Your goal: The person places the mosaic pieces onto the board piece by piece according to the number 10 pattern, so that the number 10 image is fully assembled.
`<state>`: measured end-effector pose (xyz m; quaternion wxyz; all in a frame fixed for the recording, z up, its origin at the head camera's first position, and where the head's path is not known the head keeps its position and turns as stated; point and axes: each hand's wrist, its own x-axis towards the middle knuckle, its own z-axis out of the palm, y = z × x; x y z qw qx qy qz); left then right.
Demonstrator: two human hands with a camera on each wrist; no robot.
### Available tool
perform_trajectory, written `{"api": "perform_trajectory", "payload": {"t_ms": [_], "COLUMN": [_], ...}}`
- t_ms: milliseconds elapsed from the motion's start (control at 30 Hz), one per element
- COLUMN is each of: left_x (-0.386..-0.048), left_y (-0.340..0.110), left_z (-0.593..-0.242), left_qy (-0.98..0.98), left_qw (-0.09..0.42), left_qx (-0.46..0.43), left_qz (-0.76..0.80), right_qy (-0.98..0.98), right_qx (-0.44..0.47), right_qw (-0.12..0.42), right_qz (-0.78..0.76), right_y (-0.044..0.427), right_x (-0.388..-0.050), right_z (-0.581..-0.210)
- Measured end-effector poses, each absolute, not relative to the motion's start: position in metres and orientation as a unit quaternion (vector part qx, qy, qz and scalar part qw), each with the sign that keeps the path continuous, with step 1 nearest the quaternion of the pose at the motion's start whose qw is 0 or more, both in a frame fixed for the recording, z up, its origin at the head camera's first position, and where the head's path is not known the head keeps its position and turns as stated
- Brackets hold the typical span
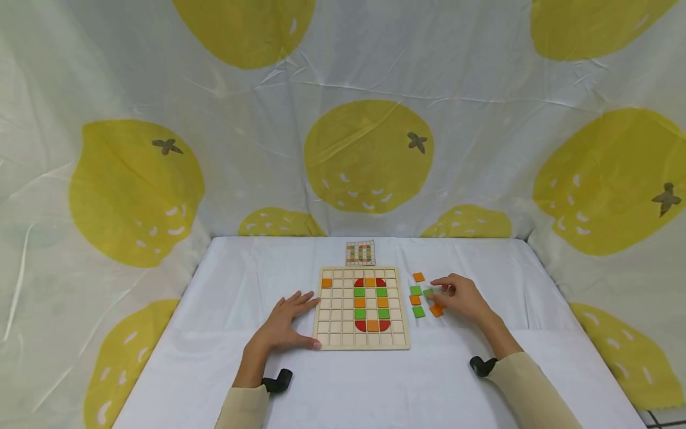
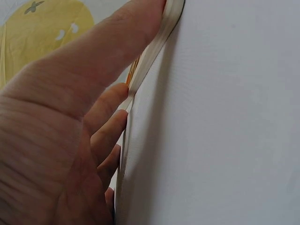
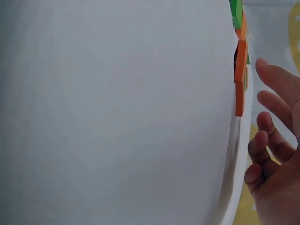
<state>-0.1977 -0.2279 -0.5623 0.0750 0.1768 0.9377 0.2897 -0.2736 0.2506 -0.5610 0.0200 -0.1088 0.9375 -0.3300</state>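
A wooden grid board (image 1: 334, 322) lies flat on the white table. Red rounded, green and orange tiles form a ring on its right half, and a lone orange tile (image 1: 326, 283) sits near its upper left corner. My left hand (image 1: 284, 325) rests at the board's left edge, fingers spread, thumb on the lower left corner. Over loose green and orange tiles right of the board hovers my right hand (image 1: 465, 297), partly covering some. In the right wrist view its loosely bent fingers are apart from the orange tiles (image 3: 240, 61), with nothing seen between them.
A small printed card (image 1: 360, 253) with a coloured grid pattern lies just behind the board. Fabric with a lemon print (image 1: 370, 155) hangs at the back and both sides of the white-covered table (image 1: 343, 387).
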Motion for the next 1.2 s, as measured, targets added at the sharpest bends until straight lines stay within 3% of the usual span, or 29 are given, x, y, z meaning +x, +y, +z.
{"api": "perform_trajectory", "payload": {"t_ms": [367,733,1200], "left_x": [-0.199,-0.200,-0.200], "left_y": [-0.228,-0.229,-0.230], "left_z": [-0.565,-0.566,-0.567], "left_qy": [0.940,0.940,0.941], "left_qw": [0.077,0.072,0.070], "left_qx": [0.178,0.178,0.182], "left_qz": [0.282,0.283,0.276], "right_qy": [0.939,0.930,0.930], "right_qx": [-0.096,-0.137,-0.150], "right_qw": [0.055,0.076,0.068], "right_qz": [-0.327,-0.333,-0.328], "right_y": [0.263,0.270,0.263], "right_x": [-0.271,-0.268,-0.280], "right_z": [-0.565,-0.562,-0.568]}}
